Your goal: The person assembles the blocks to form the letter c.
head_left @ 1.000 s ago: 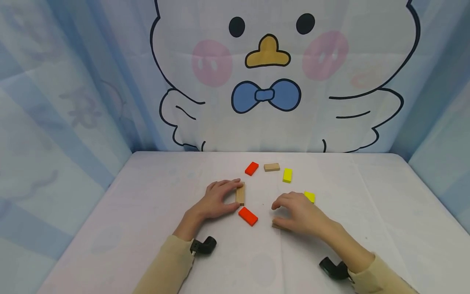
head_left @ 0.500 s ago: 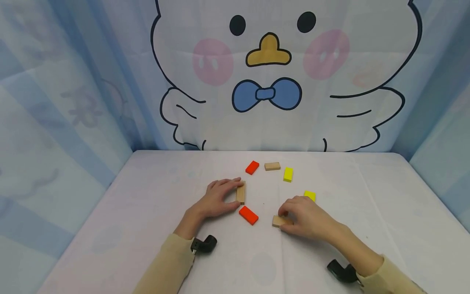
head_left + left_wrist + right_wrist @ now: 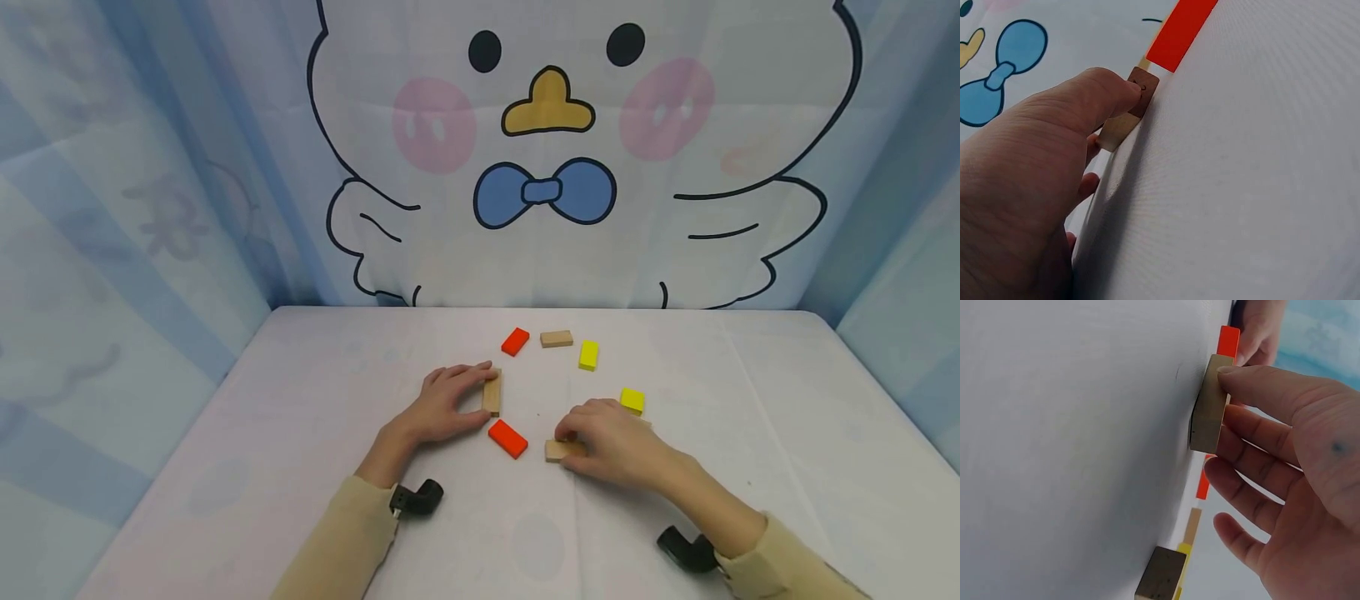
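With thumb at its near end and fingers at its far end, my left hand [image 3: 442, 407] holds a plain wooden block [image 3: 492, 394] lengthwise on the table. The left wrist view shows the thumb pressed on the end of that block [image 3: 1117, 130]. My right hand [image 3: 618, 443] pinches a second plain wooden block [image 3: 557, 451] between thumb and fingers, low at the tabletop. Its long side faces the right wrist view, where the thumb lies on the block's [image 3: 1209, 409] upper end. Between the hands lies a red block [image 3: 507, 438], close to the left thumb.
Farther back lie another red block [image 3: 515, 342], a wooden block [image 3: 557, 339] and a yellow block [image 3: 588, 356], forming a loose ring. A second yellow block [image 3: 632, 401] sits just beyond my right hand. One more wooden block [image 3: 1161, 575], mostly hidden in the head view, lies beside that hand.
My right hand has come down from above the near wooden block, taken hold of it and slid it slightly left. The left hand and its block stay in place.
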The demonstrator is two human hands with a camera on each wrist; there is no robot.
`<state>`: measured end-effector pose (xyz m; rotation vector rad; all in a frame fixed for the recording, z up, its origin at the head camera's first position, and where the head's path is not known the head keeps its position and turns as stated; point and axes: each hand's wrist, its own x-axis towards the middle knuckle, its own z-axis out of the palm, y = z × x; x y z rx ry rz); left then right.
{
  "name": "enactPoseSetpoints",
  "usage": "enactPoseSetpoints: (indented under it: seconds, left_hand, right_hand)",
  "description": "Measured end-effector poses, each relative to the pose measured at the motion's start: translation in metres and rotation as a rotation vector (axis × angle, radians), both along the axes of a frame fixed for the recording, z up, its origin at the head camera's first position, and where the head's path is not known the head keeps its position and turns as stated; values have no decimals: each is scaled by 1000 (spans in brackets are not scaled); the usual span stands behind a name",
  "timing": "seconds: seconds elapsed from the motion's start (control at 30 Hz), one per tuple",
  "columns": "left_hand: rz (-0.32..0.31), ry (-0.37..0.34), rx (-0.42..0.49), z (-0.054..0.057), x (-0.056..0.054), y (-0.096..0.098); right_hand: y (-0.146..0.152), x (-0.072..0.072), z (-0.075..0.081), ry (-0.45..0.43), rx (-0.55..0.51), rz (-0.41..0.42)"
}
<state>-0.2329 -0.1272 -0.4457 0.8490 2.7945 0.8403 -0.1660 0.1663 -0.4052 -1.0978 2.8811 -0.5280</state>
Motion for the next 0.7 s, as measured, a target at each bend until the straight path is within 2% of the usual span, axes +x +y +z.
enactPoseSetpoints:
  seconds: [0.3,0.7]
  left_hand:
    - [3,-3,0,-1,0,1]
    - [4,-6,2,0,0,1]
  right_hand:
    - [-9,-1,3,-22,-8,28]
    - [-11,-1,2,-10,3,36]
